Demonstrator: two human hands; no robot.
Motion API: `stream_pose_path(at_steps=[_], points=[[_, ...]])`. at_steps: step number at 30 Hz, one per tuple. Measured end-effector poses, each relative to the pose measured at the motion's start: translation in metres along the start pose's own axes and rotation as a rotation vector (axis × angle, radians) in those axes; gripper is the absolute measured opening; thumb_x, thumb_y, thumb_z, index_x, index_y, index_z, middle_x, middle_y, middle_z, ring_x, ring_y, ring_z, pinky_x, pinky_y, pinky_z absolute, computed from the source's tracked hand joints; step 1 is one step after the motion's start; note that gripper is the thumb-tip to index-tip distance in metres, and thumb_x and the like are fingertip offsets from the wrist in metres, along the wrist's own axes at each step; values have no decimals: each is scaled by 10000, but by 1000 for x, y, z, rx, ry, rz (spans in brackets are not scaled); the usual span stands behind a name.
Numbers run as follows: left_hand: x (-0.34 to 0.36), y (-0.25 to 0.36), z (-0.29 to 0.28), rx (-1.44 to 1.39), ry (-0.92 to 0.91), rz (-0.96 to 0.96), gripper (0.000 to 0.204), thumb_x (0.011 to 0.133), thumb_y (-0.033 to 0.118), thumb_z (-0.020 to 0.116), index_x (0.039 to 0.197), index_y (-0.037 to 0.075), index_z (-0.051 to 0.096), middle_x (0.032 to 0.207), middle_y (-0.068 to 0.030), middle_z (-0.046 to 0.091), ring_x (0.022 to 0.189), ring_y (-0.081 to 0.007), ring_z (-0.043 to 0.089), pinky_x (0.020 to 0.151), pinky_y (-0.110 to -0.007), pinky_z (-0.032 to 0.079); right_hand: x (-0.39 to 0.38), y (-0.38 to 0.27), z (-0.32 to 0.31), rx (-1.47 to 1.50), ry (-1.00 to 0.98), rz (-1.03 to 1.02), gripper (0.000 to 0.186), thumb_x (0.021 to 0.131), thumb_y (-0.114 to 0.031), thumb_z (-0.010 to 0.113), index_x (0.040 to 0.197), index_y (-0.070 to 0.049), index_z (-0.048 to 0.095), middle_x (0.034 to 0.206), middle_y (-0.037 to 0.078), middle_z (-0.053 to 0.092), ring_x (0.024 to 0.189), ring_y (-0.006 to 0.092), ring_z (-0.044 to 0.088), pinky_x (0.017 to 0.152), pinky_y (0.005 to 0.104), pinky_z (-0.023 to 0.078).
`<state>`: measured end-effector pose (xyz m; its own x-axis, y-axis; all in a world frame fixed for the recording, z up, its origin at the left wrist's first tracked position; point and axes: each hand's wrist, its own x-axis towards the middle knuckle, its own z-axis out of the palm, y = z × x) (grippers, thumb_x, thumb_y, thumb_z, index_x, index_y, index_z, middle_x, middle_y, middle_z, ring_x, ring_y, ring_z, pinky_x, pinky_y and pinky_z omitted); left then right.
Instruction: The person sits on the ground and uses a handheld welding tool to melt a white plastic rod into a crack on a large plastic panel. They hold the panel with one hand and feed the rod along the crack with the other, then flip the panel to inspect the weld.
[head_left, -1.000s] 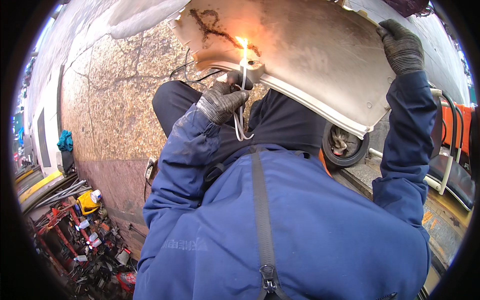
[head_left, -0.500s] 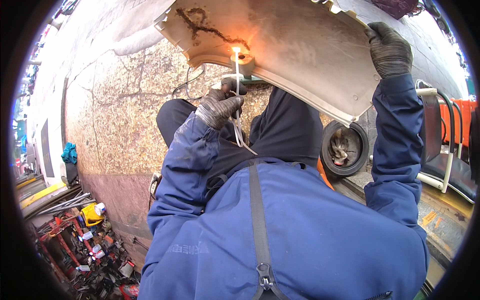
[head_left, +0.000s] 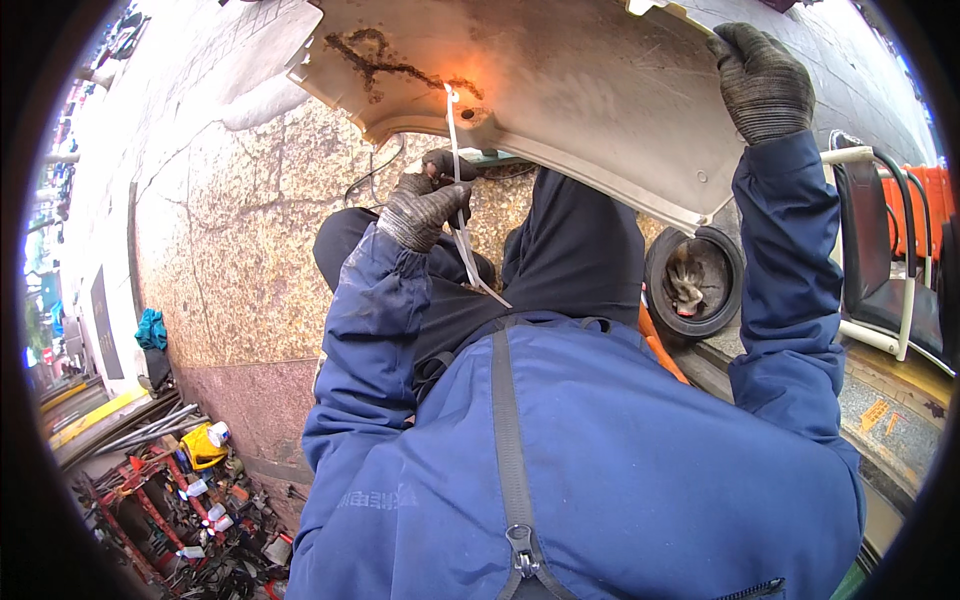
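My left hand (head_left: 425, 208), in a dark worn glove, is closed around thin white plastic strips (head_left: 455, 140). Their upper end touches or nearly touches the inner face of a large off-white moulded panel (head_left: 590, 110), and a bright orange glow lights the panel there. A dark scorched line (head_left: 370, 62) runs leftward from that spot; beside it is a round boss with a hole (head_left: 468, 115). The strips' lower ends hang over my lap. With my right hand (head_left: 765, 85), also gloved, I grip the panel's right edge and hold it tilted above my knees.
A small black wheel-like tub (head_left: 735, 290) holding a crumpled glove stands right of my knee. Further right is a chair (head_left: 870, 240) with a pale frame. Red frames and loose parts (head_left: 165, 510) pile up at lower left. A cable (head_left: 365, 180) lies on the stone ground.
The panel and my right hand have shifted slightly up and left. My left hand has moved a little left, and the strips' lit end sits further left along the scorched line.
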<state>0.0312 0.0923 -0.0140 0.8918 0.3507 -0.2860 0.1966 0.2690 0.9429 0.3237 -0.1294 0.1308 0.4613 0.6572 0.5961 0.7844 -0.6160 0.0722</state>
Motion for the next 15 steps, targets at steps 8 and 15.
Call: stream_pose_path(at_steps=[8, 15], points=[[0, -1, -2, -16, 16, -19, 262, 774, 63, 654, 1010, 63, 542, 940, -68, 619, 753, -180, 636, 611, -297, 534, -6, 0, -3, 55, 7, -18, 198, 831, -257, 635, 954, -106, 673, 893, 114, 655, 801, 305, 637, 721, 378, 507], [1, 1, -3, -7, 27, -44, 261, 770, 49, 652, 1003, 73, 538, 942, -71, 614, 739, -186, 641, 596, -301, 535, -9, -1, -4, 54, 30, -22, 200, 828, -254, 637, 955, -104, 673, 900, 115, 655, 805, 302, 639, 725, 379, 509]])
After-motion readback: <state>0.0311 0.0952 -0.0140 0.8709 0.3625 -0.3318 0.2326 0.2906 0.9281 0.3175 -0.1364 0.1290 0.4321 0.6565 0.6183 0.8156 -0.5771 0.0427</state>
